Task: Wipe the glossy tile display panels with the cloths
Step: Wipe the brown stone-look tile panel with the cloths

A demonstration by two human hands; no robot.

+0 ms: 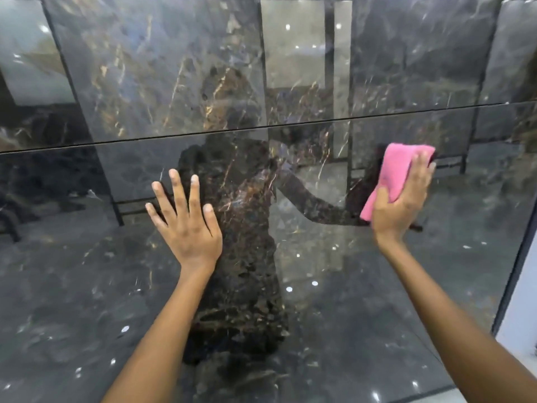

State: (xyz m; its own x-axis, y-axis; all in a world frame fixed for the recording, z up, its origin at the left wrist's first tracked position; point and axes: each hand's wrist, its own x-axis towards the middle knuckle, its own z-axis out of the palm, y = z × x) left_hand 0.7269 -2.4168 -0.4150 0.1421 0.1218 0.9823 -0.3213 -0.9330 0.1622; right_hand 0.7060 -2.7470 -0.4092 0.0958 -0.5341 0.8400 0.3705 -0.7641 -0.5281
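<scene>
Shows little of the room directly: a pale wall (pixel 520 315) at the far right edge, bordered by a dark slanting frame strip (pixel 512 274), and a sliver of light floor (pixel 453 396) at the bottom right. Appears otherwise only as reflection in dark gloss: small round ceiling lights (pixel 287 26) as white dots, a tall pale rectangle (pixel 292 45) near top centre, thin black stand legs (pixel 116 206) at left, a shiny grey floor around them. Looks evenly and brightly lit indoors.

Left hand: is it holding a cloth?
No, the left hand lies flat and bare on the lower panel; the right hand holds the pink cloth.
</scene>
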